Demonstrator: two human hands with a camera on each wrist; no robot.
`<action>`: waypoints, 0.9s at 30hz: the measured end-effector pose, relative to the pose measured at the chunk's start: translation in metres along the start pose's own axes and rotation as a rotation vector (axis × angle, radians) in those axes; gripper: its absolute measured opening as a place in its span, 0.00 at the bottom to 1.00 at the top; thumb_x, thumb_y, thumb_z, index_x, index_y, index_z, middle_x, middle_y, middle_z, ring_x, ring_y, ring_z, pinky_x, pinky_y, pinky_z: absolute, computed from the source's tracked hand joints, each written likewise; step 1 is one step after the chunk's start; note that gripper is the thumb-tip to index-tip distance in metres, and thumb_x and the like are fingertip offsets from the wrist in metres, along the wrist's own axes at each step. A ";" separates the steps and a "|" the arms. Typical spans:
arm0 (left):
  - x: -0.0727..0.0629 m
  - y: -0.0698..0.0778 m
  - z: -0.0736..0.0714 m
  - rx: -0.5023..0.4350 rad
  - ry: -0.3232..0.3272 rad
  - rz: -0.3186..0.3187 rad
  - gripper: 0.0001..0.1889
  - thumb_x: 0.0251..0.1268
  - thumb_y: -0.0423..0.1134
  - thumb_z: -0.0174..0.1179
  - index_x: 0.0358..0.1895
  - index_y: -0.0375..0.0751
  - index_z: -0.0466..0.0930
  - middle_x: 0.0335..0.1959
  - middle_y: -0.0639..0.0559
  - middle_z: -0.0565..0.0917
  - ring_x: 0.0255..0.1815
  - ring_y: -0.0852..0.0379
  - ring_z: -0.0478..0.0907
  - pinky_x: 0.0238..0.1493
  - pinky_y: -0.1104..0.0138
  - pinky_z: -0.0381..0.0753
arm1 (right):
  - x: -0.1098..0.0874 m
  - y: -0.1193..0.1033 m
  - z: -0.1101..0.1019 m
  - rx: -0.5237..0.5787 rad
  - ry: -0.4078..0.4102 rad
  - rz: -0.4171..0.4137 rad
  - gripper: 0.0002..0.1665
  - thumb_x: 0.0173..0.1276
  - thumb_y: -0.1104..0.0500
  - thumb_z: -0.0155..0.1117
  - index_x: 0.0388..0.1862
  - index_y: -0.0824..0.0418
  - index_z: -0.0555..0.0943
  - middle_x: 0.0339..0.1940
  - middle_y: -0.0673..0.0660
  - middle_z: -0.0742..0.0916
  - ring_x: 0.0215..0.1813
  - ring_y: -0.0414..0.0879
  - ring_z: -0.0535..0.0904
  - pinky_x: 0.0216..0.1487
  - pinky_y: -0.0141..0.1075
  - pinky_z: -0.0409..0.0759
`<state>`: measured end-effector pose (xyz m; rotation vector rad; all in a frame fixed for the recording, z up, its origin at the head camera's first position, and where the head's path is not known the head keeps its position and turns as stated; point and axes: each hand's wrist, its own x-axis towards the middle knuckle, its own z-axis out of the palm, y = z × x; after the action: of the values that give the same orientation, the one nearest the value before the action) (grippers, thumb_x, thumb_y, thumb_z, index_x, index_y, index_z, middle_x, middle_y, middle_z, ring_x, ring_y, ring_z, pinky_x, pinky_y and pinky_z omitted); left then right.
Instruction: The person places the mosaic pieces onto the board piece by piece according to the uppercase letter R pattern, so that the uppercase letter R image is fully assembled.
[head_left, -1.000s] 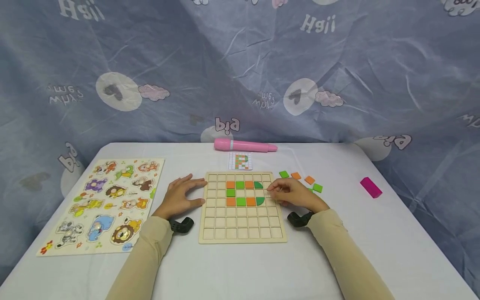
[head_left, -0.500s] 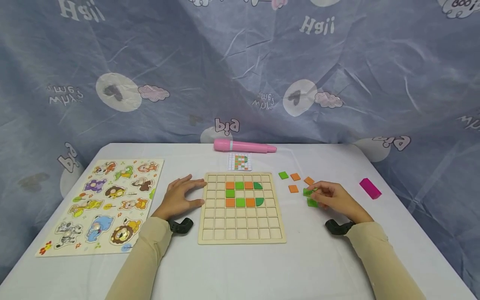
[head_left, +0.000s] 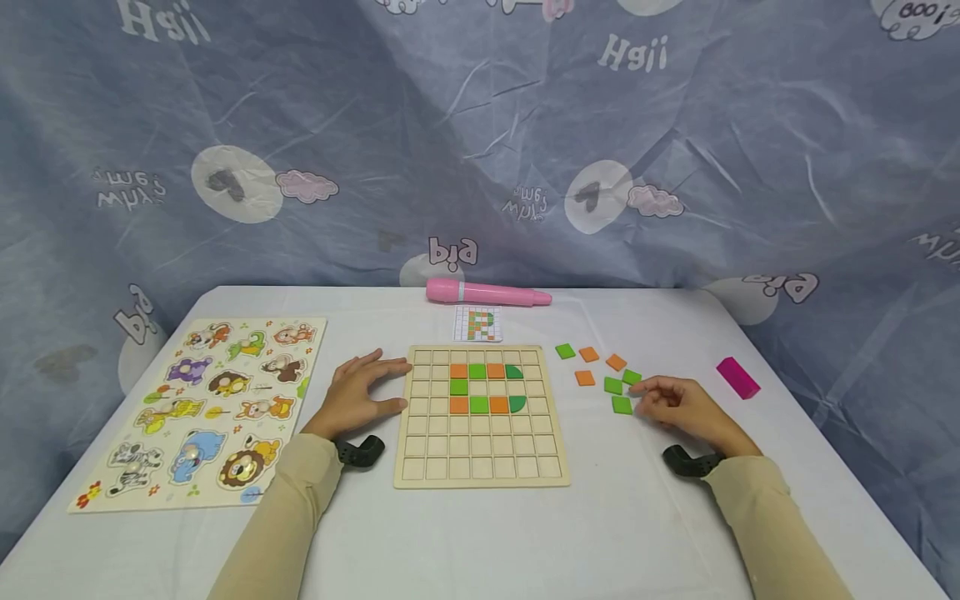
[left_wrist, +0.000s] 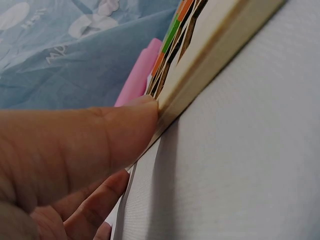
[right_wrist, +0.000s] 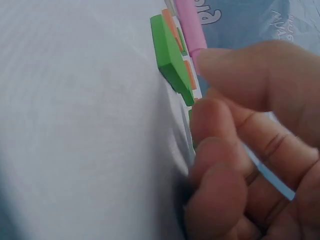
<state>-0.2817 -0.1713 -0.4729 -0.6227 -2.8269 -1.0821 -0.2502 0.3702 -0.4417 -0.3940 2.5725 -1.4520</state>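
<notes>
A wooden grid board [head_left: 483,457] lies mid-table, with orange, green and half-round dark green tiles set in its upper cells. My left hand [head_left: 359,393] rests along its left side, fingers spread; in the left wrist view the thumb [left_wrist: 131,131] touches the board's edge [left_wrist: 200,65]. My right hand [head_left: 686,410] is right of the loose tiles, its fingers loosely bent and holding nothing. Its fingertips are close beside a green tile [head_left: 622,405] and another green tile [head_left: 632,377]. In the right wrist view a green tile [right_wrist: 170,57] lies just past the thumb and fingers.
More loose tiles include an orange tile [head_left: 585,378] and a green tile [head_left: 566,352]. A patterned card [head_left: 477,324] and a pink pen-shaped object [head_left: 487,293] lie behind the board. An animal puzzle board [head_left: 202,408] is at left, a magenta block [head_left: 738,377] at right.
My right hand has moved right, from the board's right edge to the loose tiles, then slightly farther, uncovering the green tiles. The left hand has stayed at the board's left edge.
</notes>
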 end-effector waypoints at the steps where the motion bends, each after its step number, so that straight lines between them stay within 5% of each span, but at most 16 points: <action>1: 0.000 0.000 0.000 0.002 -0.001 0.000 0.30 0.65 0.43 0.75 0.70 0.41 0.83 0.74 0.42 0.80 0.85 0.32 0.58 0.84 0.37 0.45 | 0.000 0.001 0.000 -0.008 -0.001 -0.004 0.19 0.75 0.71 0.68 0.61 0.80 0.80 0.35 0.48 0.85 0.30 0.38 0.76 0.30 0.28 0.79; 15: 0.000 -0.004 0.001 -0.004 0.003 0.005 0.30 0.65 0.45 0.75 0.70 0.42 0.83 0.74 0.42 0.80 0.85 0.32 0.58 0.84 0.36 0.44 | 0.002 0.001 0.010 -0.088 0.055 0.045 0.19 0.69 0.67 0.77 0.56 0.74 0.86 0.33 0.51 0.81 0.31 0.37 0.72 0.30 0.28 0.72; 27: -0.001 -0.001 0.000 -0.007 0.003 0.006 0.30 0.65 0.45 0.75 0.70 0.41 0.83 0.74 0.41 0.80 0.85 0.31 0.58 0.84 0.36 0.44 | 0.004 -0.001 0.012 -0.069 0.055 -0.030 0.17 0.70 0.70 0.73 0.56 0.75 0.85 0.35 0.48 0.89 0.31 0.36 0.76 0.28 0.28 0.76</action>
<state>-0.2816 -0.1722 -0.4737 -0.6288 -2.8181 -1.0914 -0.2503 0.3586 -0.4476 -0.4088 2.6764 -1.4060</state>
